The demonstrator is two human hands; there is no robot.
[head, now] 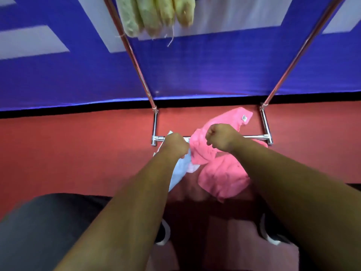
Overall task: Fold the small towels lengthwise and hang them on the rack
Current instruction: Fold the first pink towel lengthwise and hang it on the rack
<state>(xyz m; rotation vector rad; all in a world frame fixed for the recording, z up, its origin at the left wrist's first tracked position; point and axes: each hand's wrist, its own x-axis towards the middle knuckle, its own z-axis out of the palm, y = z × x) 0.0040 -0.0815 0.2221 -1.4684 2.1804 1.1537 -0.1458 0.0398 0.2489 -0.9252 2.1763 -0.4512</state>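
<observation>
The left hand [174,145] clutches a pale blue cloth towel [179,171] and the right hand [221,138] grasps a crumpled pink towel [222,173], both low at the base of the chrome metal rack [155,124]. Yellow-green folded towels [156,14] hang at the far top left.

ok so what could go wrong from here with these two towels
1. The pink towel hangs bunched from the right hand, so a lengthwise fold may come out crooked unless it is spread first.
2. The left hand holds the light blue towel right against the pink one, so both could lift together.
3. Both towels drape across the rack's base bar and might snag there.
</observation>
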